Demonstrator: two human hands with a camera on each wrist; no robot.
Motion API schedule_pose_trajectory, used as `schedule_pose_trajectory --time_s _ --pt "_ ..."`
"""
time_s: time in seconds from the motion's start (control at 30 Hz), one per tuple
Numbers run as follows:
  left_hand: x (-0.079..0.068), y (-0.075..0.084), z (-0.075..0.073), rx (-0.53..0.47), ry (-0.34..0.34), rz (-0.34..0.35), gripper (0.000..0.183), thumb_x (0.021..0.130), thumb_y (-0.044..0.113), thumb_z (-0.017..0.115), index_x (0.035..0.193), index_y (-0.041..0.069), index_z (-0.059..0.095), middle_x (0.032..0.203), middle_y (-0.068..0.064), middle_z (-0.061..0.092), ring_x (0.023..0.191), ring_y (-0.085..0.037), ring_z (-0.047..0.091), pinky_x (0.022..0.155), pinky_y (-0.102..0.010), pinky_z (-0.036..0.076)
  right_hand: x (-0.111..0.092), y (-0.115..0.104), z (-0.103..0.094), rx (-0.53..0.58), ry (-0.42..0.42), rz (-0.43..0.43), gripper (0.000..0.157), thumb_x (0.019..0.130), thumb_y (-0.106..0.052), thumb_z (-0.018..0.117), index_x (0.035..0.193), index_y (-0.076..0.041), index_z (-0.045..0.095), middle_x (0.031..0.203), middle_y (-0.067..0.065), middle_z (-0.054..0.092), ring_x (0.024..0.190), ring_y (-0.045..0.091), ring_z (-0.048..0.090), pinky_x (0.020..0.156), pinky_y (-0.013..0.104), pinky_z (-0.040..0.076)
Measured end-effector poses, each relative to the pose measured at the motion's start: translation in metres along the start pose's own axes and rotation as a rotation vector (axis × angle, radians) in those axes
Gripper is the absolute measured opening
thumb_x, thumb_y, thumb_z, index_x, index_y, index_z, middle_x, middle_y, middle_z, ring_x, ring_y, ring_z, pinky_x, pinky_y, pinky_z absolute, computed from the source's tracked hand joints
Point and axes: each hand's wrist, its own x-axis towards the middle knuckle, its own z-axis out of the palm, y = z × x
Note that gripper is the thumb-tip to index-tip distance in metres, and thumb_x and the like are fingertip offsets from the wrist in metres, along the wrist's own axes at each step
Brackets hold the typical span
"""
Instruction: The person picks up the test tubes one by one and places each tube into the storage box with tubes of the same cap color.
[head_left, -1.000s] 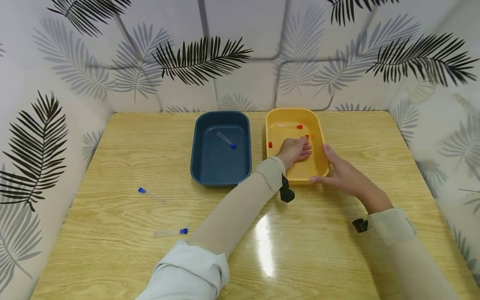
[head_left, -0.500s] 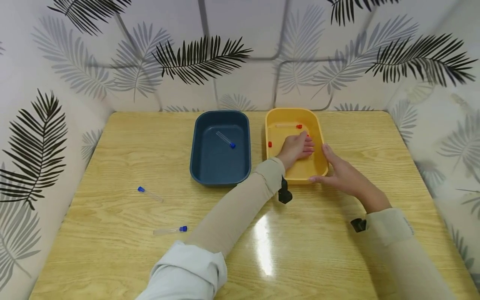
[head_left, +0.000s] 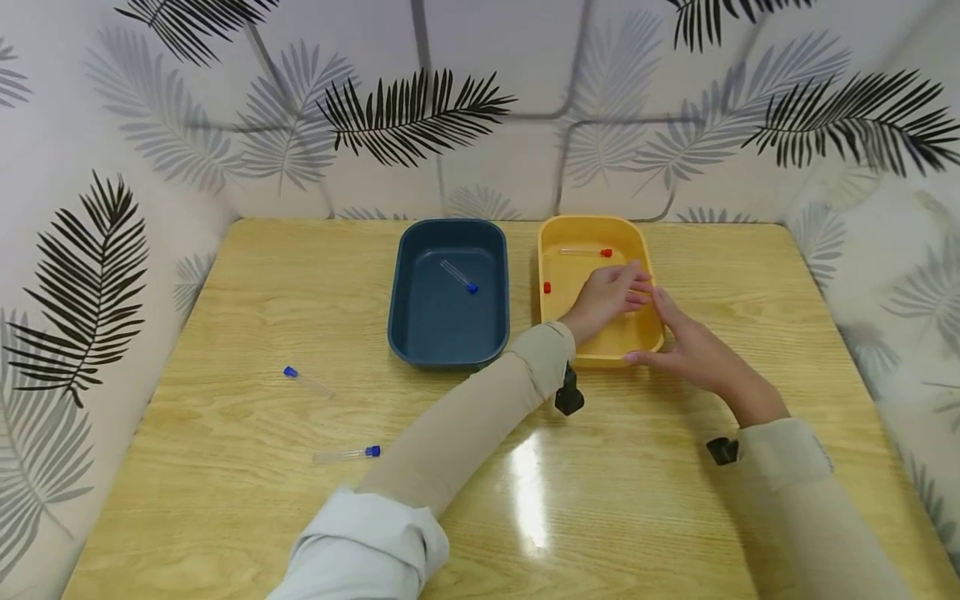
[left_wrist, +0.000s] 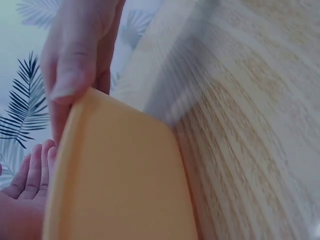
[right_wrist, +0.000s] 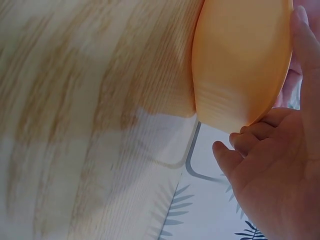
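My left hand (head_left: 609,293) reaches over the yellow bin (head_left: 600,346), its fingers fairly straight and pointing at the right wall. In the left wrist view, the fingers of that left hand (left_wrist: 31,187) show above the rim, with nothing seen between them. My right hand (head_left: 693,352) grips the bin's near right corner, thumb at the near rim and fingers along the right side. The right wrist view shows the right hand (right_wrist: 275,160) with fingers bent at the rim. Inside the bin lie a red-capped test tube (head_left: 585,252) and another red cap (head_left: 547,287).
Left of the yellow bin stands a dark blue bin (head_left: 450,329) holding a blue-capped test tube (head_left: 459,276). On the wooden table (head_left: 600,508) lie two more blue-capped tubes, one farther back (head_left: 309,382) and one nearer (head_left: 348,454). A leaf-patterned backdrop (head_left: 510,167) surrounds the table.
My left hand has shifted right across the yellow bin. A red cap earlier visible by its thumb is hidden now. The right hand keeps its hold on the corner.
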Motion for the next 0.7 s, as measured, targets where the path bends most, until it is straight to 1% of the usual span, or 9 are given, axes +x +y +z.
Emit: schedule_pose_trajectory --time_s 0.13,0.23,0.3,0.37,0.43,0.53,0.63,0.7 --pt "-0.012 0.009 -0.003 0.025 -0.039 0.018 0.043 0.099 0.034 0.044 0.109 -0.003 0.064 0.094 -0.008 0.067 0.084 -0.02 0.067 0.073 -0.027 0.054 0.0 -0.001 0.001 0.006 -0.002 0.005 0.11 0.074 -0.057 0.068 0.147 -0.031 -0.01 0.154 0.006 0.003 0.135 0.043 0.018 0.104 0.06 0.02" --pt "-0.022 0.016 -0.007 0.057 -0.071 0.047 0.041 0.099 0.033 0.044 0.111 -0.001 0.063 0.098 -0.01 0.067 0.084 -0.017 0.066 0.075 -0.028 0.054 0.001 -0.002 0.001 0.009 -0.004 0.003 0.108 0.075 -0.057 0.068 0.146 -0.033 -0.01 0.154 0.004 0.001 0.134 0.045 0.018 0.103 0.062 0.02" --pt "-0.029 0.021 -0.01 0.078 -0.103 0.081 0.041 0.099 0.033 0.044 0.112 -0.001 0.062 0.101 -0.011 0.066 0.085 -0.015 0.066 0.076 -0.027 0.053 0.001 -0.002 0.001 0.011 -0.008 0.001 0.107 0.076 -0.056 0.068 0.147 -0.032 -0.009 0.154 0.001 -0.003 0.135 0.044 0.015 0.103 0.062 0.019" --pt "-0.039 0.028 -0.015 0.098 -0.128 0.114 0.041 0.099 0.034 0.044 0.113 0.0 0.062 0.103 -0.01 0.066 0.087 -0.014 0.066 0.076 -0.025 0.053 0.001 -0.002 0.001 0.014 -0.009 -0.004 0.107 0.076 -0.055 0.068 0.148 -0.028 -0.007 0.154 0.0 -0.007 0.136 0.043 0.013 0.103 0.061 0.018" --pt "-0.05 0.033 -0.023 0.124 -0.146 0.143 0.04 0.099 0.034 0.044 0.113 0.001 0.061 0.104 -0.009 0.066 0.088 -0.013 0.065 0.077 -0.023 0.052 0.001 -0.002 0.002 0.011 -0.013 -0.008 0.108 0.077 -0.055 0.068 0.149 -0.023 -0.005 0.154 0.001 -0.01 0.138 0.04 0.007 0.105 0.06 0.015" --pt "-0.067 0.037 -0.037 0.166 -0.148 0.171 0.037 0.099 0.032 0.044 0.113 0.003 0.062 0.102 -0.005 0.065 0.089 -0.015 0.064 0.077 -0.021 0.051 0.002 -0.004 0.002 0.003 -0.018 -0.001 0.11 0.077 -0.055 0.068 0.149 -0.015 -0.005 0.154 0.004 -0.011 0.139 0.036 0.002 0.106 0.058 0.013" --pt "-0.084 0.038 -0.053 0.209 -0.153 0.187 0.033 0.1 0.031 0.043 0.111 0.005 0.062 0.101 -0.002 0.064 0.09 -0.016 0.063 0.078 -0.022 0.051 0.002 -0.007 0.0 -0.019 -0.037 0.008 0.112 0.077 -0.057 0.066 0.148 -0.01 -0.007 0.153 0.007 -0.014 0.139 0.034 -0.003 0.107 0.058 0.012" --pt "-0.095 0.039 -0.065 0.243 -0.16 0.208 0.032 0.1 0.031 0.043 0.11 0.007 0.062 0.101 -0.001 0.064 0.091 -0.016 0.062 0.08 -0.022 0.05 0.002 -0.009 -0.003 -0.029 -0.06 0.007 0.112 0.078 -0.057 0.065 0.148 -0.009 -0.009 0.152 0.007 -0.019 0.139 0.031 -0.009 0.107 0.058 0.01"
